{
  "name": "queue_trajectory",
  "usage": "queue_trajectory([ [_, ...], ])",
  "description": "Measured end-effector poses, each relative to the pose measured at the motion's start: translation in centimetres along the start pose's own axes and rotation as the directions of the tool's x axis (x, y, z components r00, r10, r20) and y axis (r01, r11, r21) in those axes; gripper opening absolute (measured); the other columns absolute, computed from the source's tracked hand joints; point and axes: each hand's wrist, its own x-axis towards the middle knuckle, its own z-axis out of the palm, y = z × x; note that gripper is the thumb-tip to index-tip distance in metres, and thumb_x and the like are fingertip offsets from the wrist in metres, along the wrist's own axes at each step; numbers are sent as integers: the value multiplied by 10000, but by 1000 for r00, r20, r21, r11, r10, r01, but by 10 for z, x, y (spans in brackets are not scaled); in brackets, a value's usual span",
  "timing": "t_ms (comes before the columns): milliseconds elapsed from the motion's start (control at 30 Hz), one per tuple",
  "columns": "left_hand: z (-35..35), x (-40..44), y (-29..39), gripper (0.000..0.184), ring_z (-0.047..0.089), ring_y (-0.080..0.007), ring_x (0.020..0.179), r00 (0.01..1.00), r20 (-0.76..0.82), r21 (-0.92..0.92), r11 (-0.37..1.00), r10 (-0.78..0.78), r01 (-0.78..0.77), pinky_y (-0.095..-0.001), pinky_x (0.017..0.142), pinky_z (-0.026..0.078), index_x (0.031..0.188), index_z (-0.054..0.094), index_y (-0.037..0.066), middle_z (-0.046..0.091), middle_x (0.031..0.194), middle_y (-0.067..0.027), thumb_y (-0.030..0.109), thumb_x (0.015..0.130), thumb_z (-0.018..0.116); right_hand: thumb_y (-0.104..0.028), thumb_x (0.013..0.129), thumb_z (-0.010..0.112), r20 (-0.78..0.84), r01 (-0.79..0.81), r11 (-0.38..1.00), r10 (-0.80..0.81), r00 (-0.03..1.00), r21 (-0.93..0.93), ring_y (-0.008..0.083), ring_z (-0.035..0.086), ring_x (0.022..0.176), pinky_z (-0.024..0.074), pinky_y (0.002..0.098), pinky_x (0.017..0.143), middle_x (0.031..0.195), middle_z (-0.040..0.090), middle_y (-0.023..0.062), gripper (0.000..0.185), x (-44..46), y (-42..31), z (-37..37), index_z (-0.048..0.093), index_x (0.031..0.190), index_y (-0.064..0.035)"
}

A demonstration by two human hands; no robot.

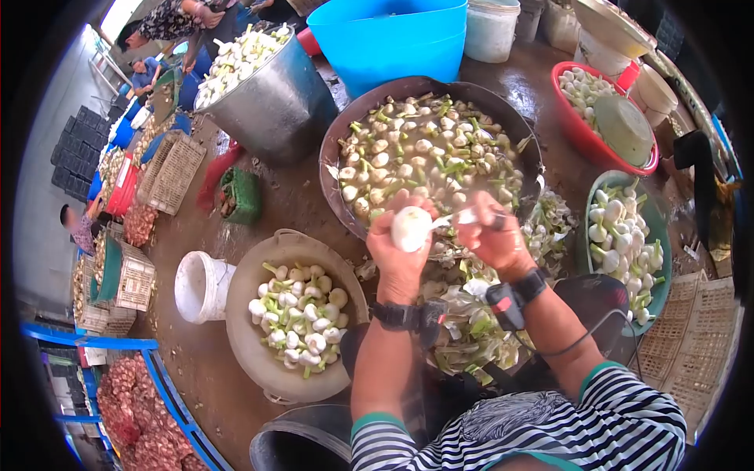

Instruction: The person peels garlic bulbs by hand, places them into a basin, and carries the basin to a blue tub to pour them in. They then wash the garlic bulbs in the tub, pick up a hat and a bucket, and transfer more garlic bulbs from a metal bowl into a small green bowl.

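My left hand is wrapped round a smooth white garlic bulb, held above the near rim of a wide dark basin. Just to its right, my right hand is closed and slightly smeared by motion. A pale strip spans the gap between the bulb and its fingers; a small dark object shows at the fingers, too blurred to name. Inside the basin, many garlic bulbs with green stems float in murky water. Below my hands lies a heap of peeled skins and leaves.
At left, a beige tub holds white bulbs, beside a white bucket. A green basin of bulbs stands at right, a red basin beyond. A metal drum and blue tub stand behind. Other people are at the far left.
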Motion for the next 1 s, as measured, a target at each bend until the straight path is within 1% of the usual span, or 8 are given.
queue_trajectory([
  [67, -6, 0, 2, 299, 566, -311, 840, 1000, -24, -12, 1000, 4, -4, -403, 771, 456, 913, 565, -40, 590, 899, -168, 167, 713, 484, -149, 822, 494, -124, 41, 999, -38, 992, 16, 121, 410, 561, 380, 231, 493, 665, 483, 36, 156, -13, -8, -1, 428, 696, -86],
  [133, 7, -2, 2, 283, 572, -286, 793, 996, -84, 109, 994, 32, -23, -380, 736, 466, 896, 570, -28, 592, 857, -155, 177, 721, 483, -150, 777, 593, -3, -108, 791, 133, 991, -602, 187, 545, 612, 466, 283, 577, 727, 542, 54, 197, -23, -10, -31, 558, 938, -42],
  [200, 2, -4, -7, 274, 573, -225, 741, 992, -88, 198, 978, 88, -69, -371, 696, 472, 886, 579, 4, 594, 831, -118, 232, 787, 463, -128, 738, 612, 55, 120, -347, 192, 980, -930, 155, 580, 863, 478, 269, 704, 953, 606, 125, 485, -33, -5, -48, 497, 1192, -2],
  [267, 2, -14, -14, 192, 571, -202, 741, 956, -7, 769, 613, 295, -183, -336, 672, 475, 889, 569, 35, 597, 836, -107, 196, 841, 476, -97, 783, 563, -356, -384, 388, 145, 923, -838, 209, 553, 1025, 498, 330, 720, 1113, 568, 110, 466, -33, -9, -64, 457, 1231, -23],
  [467, 4, -9, -27, 54, 559, -301, 613, 643, 615, 788, -316, 456, -529, -384, 543, 429, 833, 528, 44, 564, 688, -128, 72, 789, 543, -56, 815, 466, -245, -223, 473, 16, 969, -852, 115, 582, 729, 481, 229, 594, 895, 597, 39, 276, 4, 5, 1, 538, 1073, 10],
  [700, 3, -16, -31, 69, 537, -329, 679, 762, 575, 789, -449, 297, -420, -428, 618, 427, 761, 547, 49, 535, 689, -139, 110, 731, 549, -458, 750, 652, 9, -113, 595, 198, 980, -796, 86, 542, 624, 475, 216, 533, 708, 526, -11, 475, -4, -8, -25, 532, 867, -14],
  [833, -1, -17, -33, 66, 537, -323, 738, 734, 624, 741, -501, 268, -447, -418, 656, 423, 754, 540, 60, 545, 727, -132, 106, 709, 556, -36, 651, 330, -270, -275, 578, 97, 958, -769, 91, 487, 559, 444, 203, 504, 659, 492, 13, 272, 9, -5, -46, 531, 826, 19],
  [1000, -5, -6, -30, 90, 560, -291, 576, 685, 547, 836, -271, 482, -477, -382, 532, 432, 736, 532, 53, 558, 646, -133, 137, 765, 534, -10, 661, 305, -282, -287, 513, 90, 955, -809, 70, 403, 468, 402, 197, 440, 602, 428, -19, 297, 14, 2, -46, 551, 827, -4],
])
